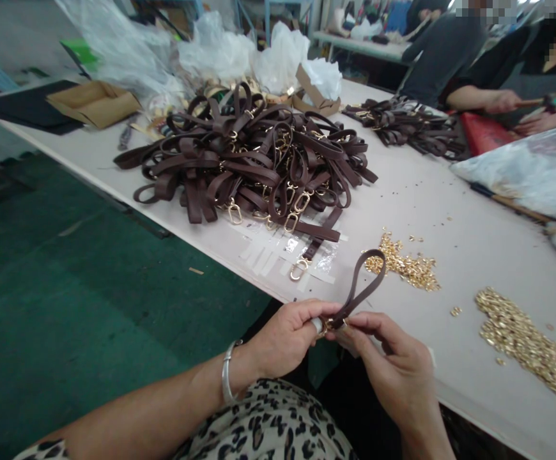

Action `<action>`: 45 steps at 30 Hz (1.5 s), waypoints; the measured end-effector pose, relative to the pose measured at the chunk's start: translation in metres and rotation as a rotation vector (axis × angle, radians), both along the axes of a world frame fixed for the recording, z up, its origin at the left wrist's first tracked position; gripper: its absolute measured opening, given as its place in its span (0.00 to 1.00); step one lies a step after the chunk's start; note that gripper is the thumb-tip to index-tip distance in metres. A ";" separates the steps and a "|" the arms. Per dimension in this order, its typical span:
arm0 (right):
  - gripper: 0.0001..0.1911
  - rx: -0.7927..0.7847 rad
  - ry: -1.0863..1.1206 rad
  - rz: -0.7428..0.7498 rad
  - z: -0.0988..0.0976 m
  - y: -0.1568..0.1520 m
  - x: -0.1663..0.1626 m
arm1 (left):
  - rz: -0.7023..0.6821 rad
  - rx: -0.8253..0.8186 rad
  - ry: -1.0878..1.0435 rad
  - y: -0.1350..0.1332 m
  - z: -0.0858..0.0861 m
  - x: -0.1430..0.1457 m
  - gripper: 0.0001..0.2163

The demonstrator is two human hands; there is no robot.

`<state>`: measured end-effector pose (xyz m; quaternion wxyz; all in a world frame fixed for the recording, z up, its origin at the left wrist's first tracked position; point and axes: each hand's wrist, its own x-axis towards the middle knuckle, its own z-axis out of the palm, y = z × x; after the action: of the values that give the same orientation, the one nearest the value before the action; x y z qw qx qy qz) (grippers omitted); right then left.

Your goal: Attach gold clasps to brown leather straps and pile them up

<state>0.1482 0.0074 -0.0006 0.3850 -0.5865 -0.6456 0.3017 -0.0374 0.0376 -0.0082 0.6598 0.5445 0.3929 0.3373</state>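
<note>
The left hand (280,338) pinches the gold-fitted end of a dark brown strap (364,295) between thumb and fingers, and the right hand (395,361) pinches the same end from the other side. The strap stands up in a loop above both hands, at the near edge of a pale worktable (412,198). Just beyond, a loose strap end with a gold oval clasp (298,269) lies over clear tape, and behind it a large strap heap (254,167) blocks much of the tabletop. To the right lie two piles of small gold fittings, a nearer one (520,338) and a farther one (405,263). Plastic bags (218,51) and an open cardboard box (93,105) stand behind the heap. At far right, a co-worker holds a hammer (549,102).
</note>
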 end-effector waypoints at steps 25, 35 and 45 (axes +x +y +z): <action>0.05 -0.033 0.130 -0.095 -0.003 -0.005 0.005 | -0.151 0.106 0.087 0.000 0.007 0.004 0.18; 0.05 -0.016 0.029 -0.081 0.004 -0.015 0.031 | -0.199 -0.498 -0.197 0.003 0.006 0.019 0.16; 0.12 0.357 -0.318 -0.062 -0.011 -0.020 0.022 | 0.014 -0.353 -0.203 -0.012 0.004 0.047 0.13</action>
<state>0.1700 -0.0126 -0.0119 0.3850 -0.5689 -0.7228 0.0746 0.0097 0.0252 -0.0038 0.7790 0.3808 0.3810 0.3209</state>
